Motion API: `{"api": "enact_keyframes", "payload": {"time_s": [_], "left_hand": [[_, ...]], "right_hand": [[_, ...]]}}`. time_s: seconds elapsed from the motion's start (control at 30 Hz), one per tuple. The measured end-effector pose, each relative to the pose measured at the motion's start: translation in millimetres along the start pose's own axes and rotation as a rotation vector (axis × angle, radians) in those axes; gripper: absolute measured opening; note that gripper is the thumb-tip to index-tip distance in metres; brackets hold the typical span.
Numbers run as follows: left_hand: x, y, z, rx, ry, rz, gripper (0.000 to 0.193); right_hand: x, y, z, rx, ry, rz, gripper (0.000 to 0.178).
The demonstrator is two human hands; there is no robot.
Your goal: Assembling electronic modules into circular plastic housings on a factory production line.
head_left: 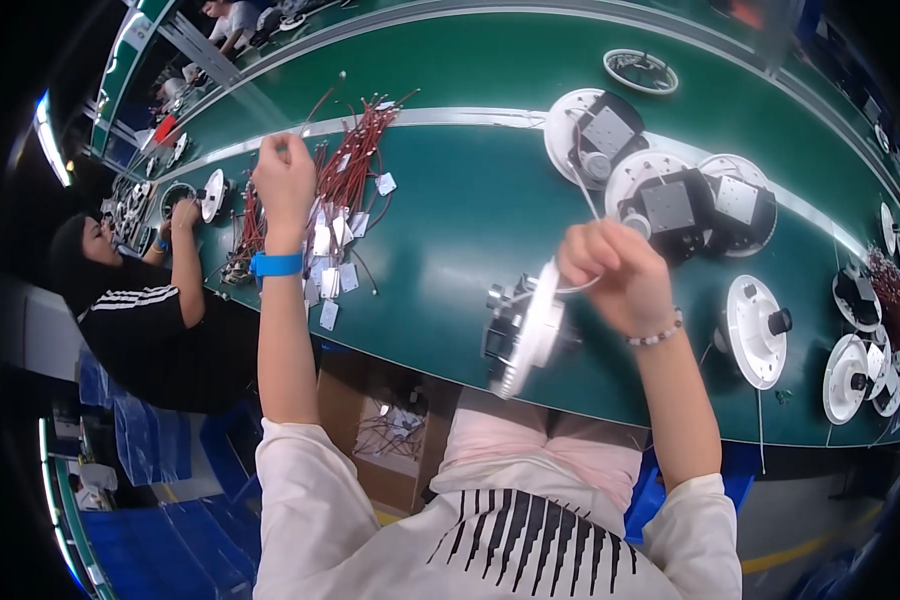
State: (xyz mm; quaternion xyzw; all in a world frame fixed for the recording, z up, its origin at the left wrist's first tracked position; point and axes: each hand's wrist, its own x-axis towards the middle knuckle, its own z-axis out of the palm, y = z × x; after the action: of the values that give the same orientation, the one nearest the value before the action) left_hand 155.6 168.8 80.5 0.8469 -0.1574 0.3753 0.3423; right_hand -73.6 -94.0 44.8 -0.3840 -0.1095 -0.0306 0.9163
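My left hand [285, 180] is raised at the far left of the table with its fingers pinched together. A thin red wire rises beside its fingertips; whether it is in the pinch I cannot tell. Next to it lies a heap of red wires [370, 130] with small white tags [332, 236]. My right hand [618, 275] is closed at the upper rim of a round white fixture [540, 325], a white cable looping under its fingers. The fixture stands tilted on edge over the table's near side, blurred, its black parts facing left.
Three round white units with black backs, one being this unit [595, 135], sit beyond my right hand. Another white fixture [755, 335] lies right, with several more at the far right. A white ring [640, 70] lies at the back. A person [150, 310] works on the left.
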Motion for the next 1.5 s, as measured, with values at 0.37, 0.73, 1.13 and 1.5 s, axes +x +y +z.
{"api": "enact_keyframes", "payload": {"time_s": [0.37, 0.73, 1.13, 1.5], "left_hand": [[-24.7, 71.5, 2.1, -1.076, -0.707, -0.395, 0.035], [-115.4, 151.1, 69.3, -0.922, -1.360, -0.120, 0.021], [-115.3, 130.1, 65.4, -0.675, -1.149, 0.247, 0.030], [-116.7, 119.7, 65.8, -1.000, -1.153, -0.057, 0.018]], "right_hand": [[3.2, -4.8, -21.9, 0.214, 0.095, 0.173, 0.035], [9.2, -5.9, -33.4, -0.570, 0.300, -0.004, 0.028], [4.1, -12.1, -40.2, -1.377, 0.314, -0.090, 0.032], [-2.6, -17.1, -35.5, -0.829, 0.121, 0.263, 0.045]]}}
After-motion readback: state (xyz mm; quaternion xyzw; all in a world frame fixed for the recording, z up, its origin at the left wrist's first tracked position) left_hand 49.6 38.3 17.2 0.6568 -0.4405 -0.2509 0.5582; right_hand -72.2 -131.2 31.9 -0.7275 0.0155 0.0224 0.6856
